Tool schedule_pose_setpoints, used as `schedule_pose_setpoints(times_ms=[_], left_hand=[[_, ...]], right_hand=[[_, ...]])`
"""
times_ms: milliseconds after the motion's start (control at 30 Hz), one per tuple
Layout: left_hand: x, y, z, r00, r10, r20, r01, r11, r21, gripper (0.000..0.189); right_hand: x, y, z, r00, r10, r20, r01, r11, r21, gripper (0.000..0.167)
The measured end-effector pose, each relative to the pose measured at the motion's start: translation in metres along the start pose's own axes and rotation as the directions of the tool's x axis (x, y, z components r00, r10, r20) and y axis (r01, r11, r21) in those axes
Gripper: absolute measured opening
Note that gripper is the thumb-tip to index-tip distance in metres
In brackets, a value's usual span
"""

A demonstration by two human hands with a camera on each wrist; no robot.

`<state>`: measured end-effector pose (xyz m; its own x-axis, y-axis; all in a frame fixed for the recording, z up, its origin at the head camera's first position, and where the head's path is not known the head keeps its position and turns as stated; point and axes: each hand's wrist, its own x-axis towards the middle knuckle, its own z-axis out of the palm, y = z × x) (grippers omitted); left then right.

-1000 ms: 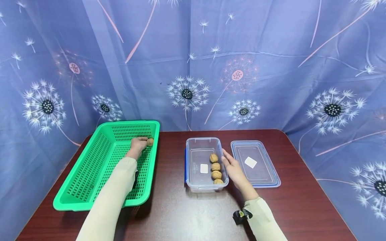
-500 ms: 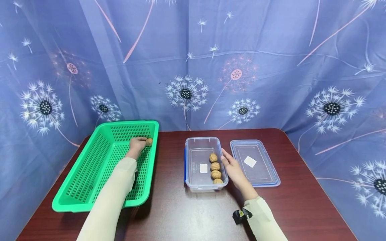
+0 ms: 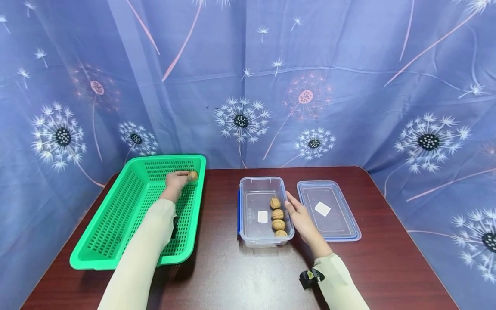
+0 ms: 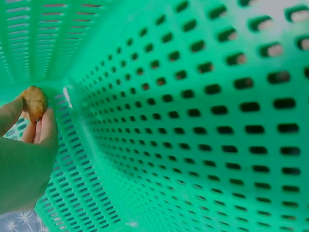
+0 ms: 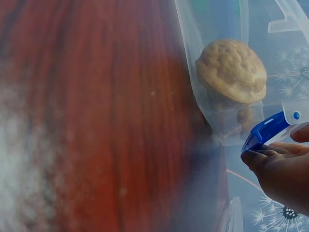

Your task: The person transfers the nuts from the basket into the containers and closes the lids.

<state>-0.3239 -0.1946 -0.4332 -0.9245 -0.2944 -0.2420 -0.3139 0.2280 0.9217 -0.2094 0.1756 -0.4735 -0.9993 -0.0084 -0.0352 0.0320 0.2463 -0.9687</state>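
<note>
Inside the green basket (image 3: 75, 260), near its back right corner, my left hand (image 3: 175, 184) pinches a walnut (image 3: 192, 175) between thumb and fingertips. The left wrist view shows that walnut (image 4: 35, 103) close to the basket's perforated walls. My right hand (image 3: 302, 219) holds the right side of a clear plastic container (image 3: 253, 234), thumb at the rim. In the right wrist view, its fingers lie against a blue side latch (image 5: 270, 129). Several walnuts (image 3: 277, 214) stand in a row along the container's right inner wall.
A clear lid (image 3: 341, 219) with blue edging and a white sticker lies to the right of the container. The dark red wooden table (image 3: 217, 267) ends at a blue dandelion-print curtain (image 3: 186, 107). A white square label marks the container's floor.
My left hand has moved slightly toward the basket's back with the walnut, which now appears higher by the right wall. The right hand and the container have stayed in place.
</note>
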Motion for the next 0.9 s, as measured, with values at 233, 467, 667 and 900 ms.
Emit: schedule_pose_setpoints(times_ms=[233,467,667,900], left_hand=[[-0.003,0.01,-0.004,0.999,-0.037,0.0,0.037,0.991,-0.13,0.044],[-0.004,0.017,-0.011,0.999,-0.053,0.002,0.052,0.971,-0.234,0.045],[-0.007,0.026,-0.012,0.999,-0.049,0.002,0.047,0.962,-0.267,0.044],[-0.014,0.04,-0.018,0.998,-0.051,0.029,0.057,0.951,-0.305,0.047]], right_hand=[[-0.002,-0.001,0.0,1.0,-0.005,-0.009,0.005,1.0,-0.006,0.048],[-0.002,-0.003,-0.001,1.0,-0.006,-0.002,0.006,1.0,-0.016,0.048],[-0.002,-0.003,-0.001,1.0,-0.001,0.003,0.001,1.0,-0.01,0.049],[-0.003,-0.005,0.0,1.0,-0.001,0.004,0.001,1.0,-0.015,0.049]])
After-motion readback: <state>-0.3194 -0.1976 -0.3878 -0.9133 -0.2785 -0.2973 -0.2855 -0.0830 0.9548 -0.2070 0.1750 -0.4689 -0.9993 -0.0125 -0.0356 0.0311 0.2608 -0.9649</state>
